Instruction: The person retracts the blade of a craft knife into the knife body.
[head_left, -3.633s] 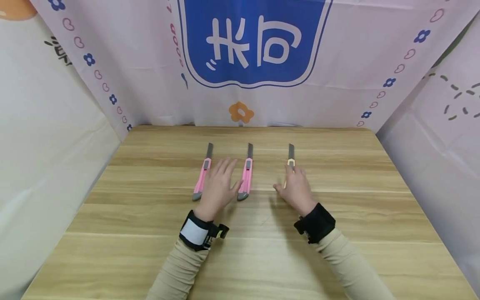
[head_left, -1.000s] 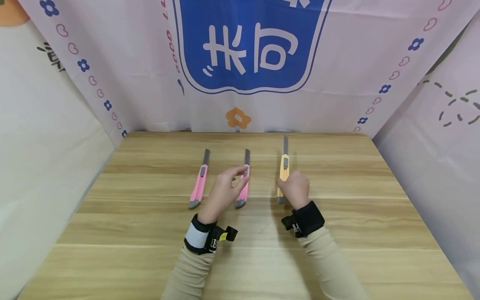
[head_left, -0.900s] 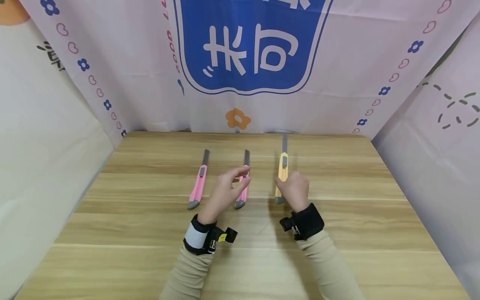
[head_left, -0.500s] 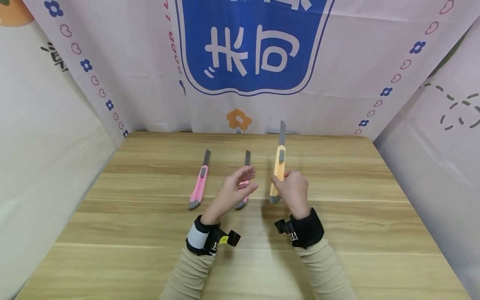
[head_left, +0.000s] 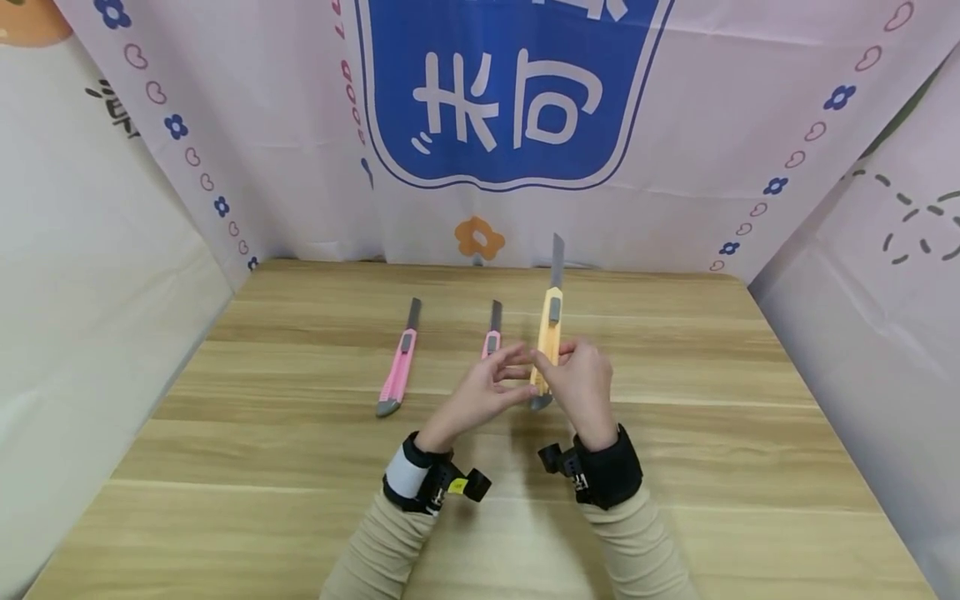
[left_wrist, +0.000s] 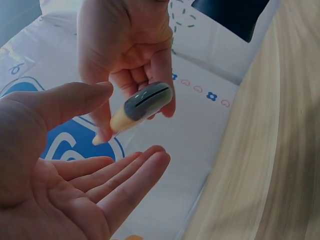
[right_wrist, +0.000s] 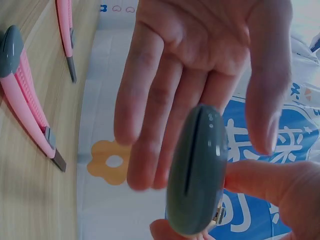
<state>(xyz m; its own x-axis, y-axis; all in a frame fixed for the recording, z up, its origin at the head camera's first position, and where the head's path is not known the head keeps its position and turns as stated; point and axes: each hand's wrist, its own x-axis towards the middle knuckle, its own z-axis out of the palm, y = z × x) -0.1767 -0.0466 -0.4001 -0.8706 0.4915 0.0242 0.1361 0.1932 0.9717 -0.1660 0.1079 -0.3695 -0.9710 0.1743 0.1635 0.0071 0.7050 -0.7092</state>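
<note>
head view: the right hand [head_left: 583,382] pinches the yellow cutter [head_left: 548,332] between thumb and curled fingers, low on the handle, and holds it up off the counter [head_left: 225,450], grey blade [head_left: 557,262] out and pointing away from the person. the left hand [head_left: 480,398] is just beside the handle's lower end, its fingers loosely extended, thumb spread apart from them, with hold of nothing. left wrist view shows the cutter's grey end cap [left_wrist: 148,101] between that hand's thumb and fingers, with a gap between the fingers and the cap. on the counter lie two pink cutters with their blades out: the left one [head_left: 397,367] well apart from both hands, the nearer one [head_left: 492,342] partly hidden behind the left hand. a black strap circles each wrist, and behind the counter hangs a printed cloth [head_left: 675,221] with an orange flower [head_left: 491,242].
</note>
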